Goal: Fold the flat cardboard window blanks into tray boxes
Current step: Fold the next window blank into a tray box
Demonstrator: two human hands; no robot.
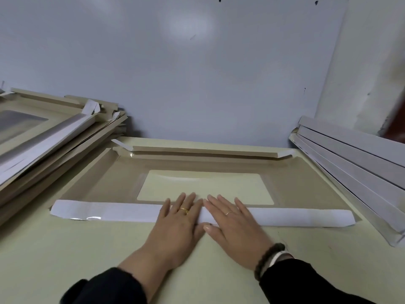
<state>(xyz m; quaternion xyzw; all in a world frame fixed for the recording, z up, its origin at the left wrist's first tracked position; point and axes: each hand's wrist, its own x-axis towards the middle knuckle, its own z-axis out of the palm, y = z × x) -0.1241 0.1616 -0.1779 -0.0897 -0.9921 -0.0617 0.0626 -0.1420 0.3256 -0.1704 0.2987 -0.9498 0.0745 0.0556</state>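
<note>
- Pale blue-grey wall (197,73) is closing off the back of the scene, and a smooth, pale yellow-green table (65,249) is carrying the work in front of it.
- 1 cardboard window blank (98,183) is lying flat in the middle of the table, tan side up, with a clear rectangular window (203,185) letting the table colour show through.
- Its near flap (109,212) is lying folded over, showing a glossy white face; the far flap (203,151) is already sitting folded along the wall side.
- Both hands are pressing flat on the middle of the near flap: the left hand (177,224) and the right hand (234,224) are lying side by side, fingers straight and spread, gripping nothing.
- To do this crease well, the palms probably ought to be sliding outward from the middle toward each end, keeping even pressure so the fold is following the scored line rather than buckling near the window film.
- A slanting stack of tan blanks (43,137) is leaning at the left, and a pile of long white-sided pieces (350,156) is resting at the right; whether those are finished trays I cannot tell.
</note>
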